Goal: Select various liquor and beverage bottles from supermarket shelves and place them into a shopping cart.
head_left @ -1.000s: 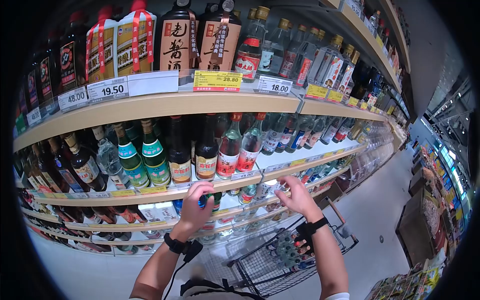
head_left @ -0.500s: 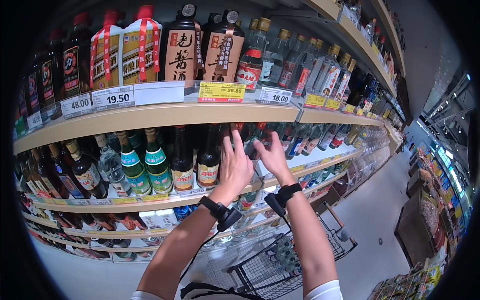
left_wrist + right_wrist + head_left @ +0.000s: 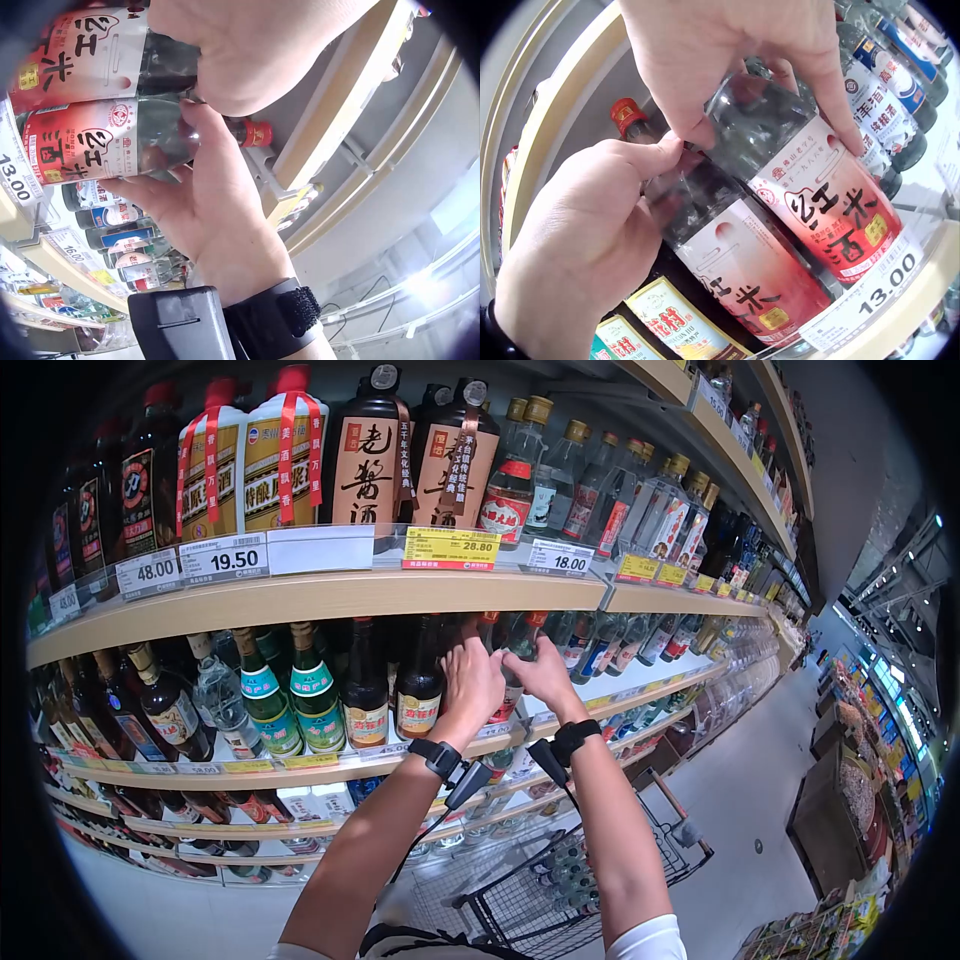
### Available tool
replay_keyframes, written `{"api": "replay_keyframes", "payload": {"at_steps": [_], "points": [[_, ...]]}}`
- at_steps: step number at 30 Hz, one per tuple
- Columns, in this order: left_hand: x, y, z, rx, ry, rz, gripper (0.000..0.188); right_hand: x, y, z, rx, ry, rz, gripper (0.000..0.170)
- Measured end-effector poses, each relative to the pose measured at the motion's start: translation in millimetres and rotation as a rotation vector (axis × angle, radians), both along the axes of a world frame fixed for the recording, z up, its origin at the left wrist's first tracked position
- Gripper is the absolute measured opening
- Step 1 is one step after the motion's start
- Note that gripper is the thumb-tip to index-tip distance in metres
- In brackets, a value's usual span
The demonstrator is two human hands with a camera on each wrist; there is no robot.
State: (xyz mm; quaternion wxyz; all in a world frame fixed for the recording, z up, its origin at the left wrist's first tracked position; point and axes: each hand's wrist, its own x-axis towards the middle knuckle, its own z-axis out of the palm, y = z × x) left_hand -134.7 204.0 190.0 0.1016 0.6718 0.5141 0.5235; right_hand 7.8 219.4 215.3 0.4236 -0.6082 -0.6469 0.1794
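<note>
Fingers of the right hand (image 3: 731, 52) are wrapped round the right bottle (image 3: 832, 206), the left hand's (image 3: 581, 232) round the left bottle (image 3: 746, 255); both stand pretty much upright, right behind the price tag (image 3: 877, 292).

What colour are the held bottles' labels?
The labels fade from white to red, clearest in the right wrist view.

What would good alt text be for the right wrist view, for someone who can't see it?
A left hand and a right hand each grip the upper part of one of two side-by-side glass bottles with red-and-white labels on a store shelf. A price tag reading 13.00 is in front; other bottles stand on both sides.
</note>
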Motion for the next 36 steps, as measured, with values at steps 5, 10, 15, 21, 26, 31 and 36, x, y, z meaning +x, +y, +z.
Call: {"api": "replay_keyframes", "payload": {"at_steps": [5,10,15,21,26,31,36], "points": [[-1,3,4,-0.011,-0.098,-0.006,0.039,7,2,2,-0.012,0.019,-0.001,0.057],[-10,-5,30,-0.134,-0.190,-0.093,0.041,5,-11,14,-0.092,0.141,0.089,0.045],[-4,6,24,-0.159,-0.073,-0.016,0.042,10,-16,18,-0.195,0.201,0.023,0.041],[-4,7,20,-0.085,-0.044,-0.014,0.043,17,-36,29,-0.218,0.199,0.085,0.042],[-8,4,19,-0.076,-0.045,-0.041,0.044,9,-39,27,-0.134,0.184,-0.046,0.033],[-10,1,23,-0.096,-0.011,-0.053,0.040,15,-41,7,0.042,0.252,-0.107,0.034],[-10,5,15,0.002,0.003,-0.054,0.045,28,-52,-9,0.117,0.442,-0.153,0.029]]}}
